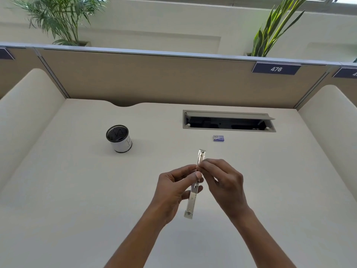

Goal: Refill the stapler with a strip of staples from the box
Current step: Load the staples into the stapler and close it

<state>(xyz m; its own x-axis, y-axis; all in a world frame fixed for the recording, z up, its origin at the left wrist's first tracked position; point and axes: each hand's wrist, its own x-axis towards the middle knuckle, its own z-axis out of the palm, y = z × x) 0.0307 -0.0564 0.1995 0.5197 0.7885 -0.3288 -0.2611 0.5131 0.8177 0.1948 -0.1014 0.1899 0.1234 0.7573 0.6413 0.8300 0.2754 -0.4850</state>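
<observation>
A long silver metal stapler (192, 200) is held lengthwise above the desk, one end pointing away from me. My left hand (173, 188) grips it around the middle, thumb on top. My right hand (222, 180) pinches at the stapler's upper part with thumb and fingertips closed; whether a staple strip is between them is hidden. A small purple staple box (218, 138) lies on the desk beyond the hands, apart from both.
A black mesh pen cup (118, 138) with a white band stands at the left. An open cable hatch (229, 120) is set in the desk (77, 190) behind the box. Padded side panels and a partition wall enclose the desk.
</observation>
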